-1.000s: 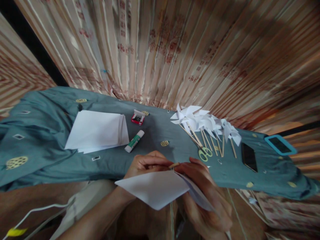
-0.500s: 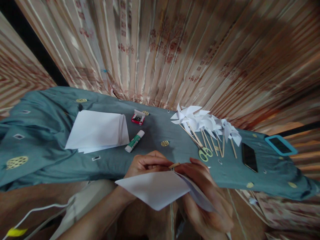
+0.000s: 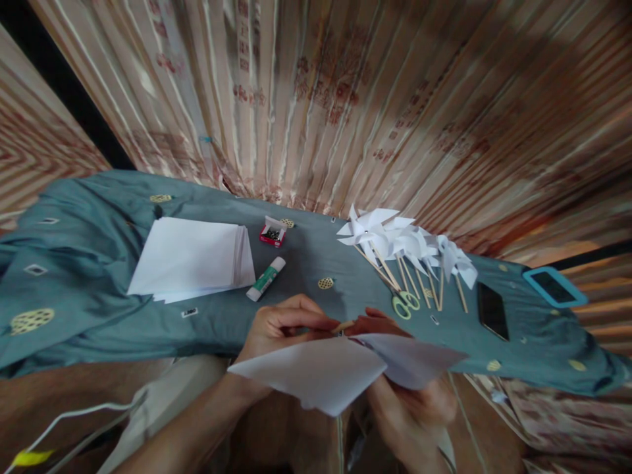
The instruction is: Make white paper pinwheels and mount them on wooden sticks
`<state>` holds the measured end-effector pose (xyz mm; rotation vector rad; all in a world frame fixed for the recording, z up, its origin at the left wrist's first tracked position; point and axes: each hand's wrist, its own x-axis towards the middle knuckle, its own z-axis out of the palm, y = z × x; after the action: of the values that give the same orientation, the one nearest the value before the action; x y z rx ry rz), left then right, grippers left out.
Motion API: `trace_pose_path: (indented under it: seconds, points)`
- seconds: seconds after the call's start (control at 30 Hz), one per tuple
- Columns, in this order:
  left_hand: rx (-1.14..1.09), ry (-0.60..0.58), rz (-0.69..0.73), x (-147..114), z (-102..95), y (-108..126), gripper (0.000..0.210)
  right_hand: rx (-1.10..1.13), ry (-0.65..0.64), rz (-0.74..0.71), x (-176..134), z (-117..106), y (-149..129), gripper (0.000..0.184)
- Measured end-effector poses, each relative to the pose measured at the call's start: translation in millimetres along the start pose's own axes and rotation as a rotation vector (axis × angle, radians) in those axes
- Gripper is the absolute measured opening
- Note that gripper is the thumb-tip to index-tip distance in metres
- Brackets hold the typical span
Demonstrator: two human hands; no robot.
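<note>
Close to me, over the front edge of the cloth-covered table, I hold a white paper pinwheel (image 3: 316, 375) with its blades facing down toward me. A thin wooden stick (image 3: 344, 326) shows between my fingertips at its back. My left hand (image 3: 291, 322) is closed, thumb and fingers pinching the stick on the left. Closed round the pinwheel's right side, my right hand (image 3: 378, 322) has its fingertips at the stick and centre. One blade covers much of that hand, so its exact grip is partly hidden.
On the teal cloth (image 3: 306, 263) lie a stack of white paper (image 3: 192, 253), a red box of small pins (image 3: 273, 232) and a glue stick (image 3: 266, 278). Rightward are several finished pinwheels (image 3: 375, 227), green-handled scissors (image 3: 405, 304), a phone (image 3: 492, 311) and a blue-framed device (image 3: 555, 287).
The pinwheel's right blade has swung up and outward, now spreading over my right hand. My right fingers have shifted slightly, while my left hand stays nearly in place.
</note>
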<state>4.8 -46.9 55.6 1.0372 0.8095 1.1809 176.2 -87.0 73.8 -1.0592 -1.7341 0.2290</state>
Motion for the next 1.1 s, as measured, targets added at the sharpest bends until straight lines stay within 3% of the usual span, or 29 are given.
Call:
trace_pose_path:
  seconds: [0.3,0.47,0.77,0.93,1.1]
  points:
    - [0.100,0.088,0.128,-2,0.2,2,0.014,0.061,0.063,0.185,3,9,3,0.015]
    - [0.233,0.115,0.187,-2,-4.0,3,0.012,0.254,0.068,0.468,4,23,10,0.016]
    - [0.366,0.213,0.038,15,-16.4,-32,0.012,0.450,-0.030,0.825,11,51,42,0.031]
    - [0.324,0.248,-0.089,24,-21.2,-49,0.014,0.463,-0.059,0.861,12,57,55,0.037]
    - [0.274,0.223,-0.095,28,-22.1,-52,0.015,0.521,-0.138,0.848,14,61,66,0.032]
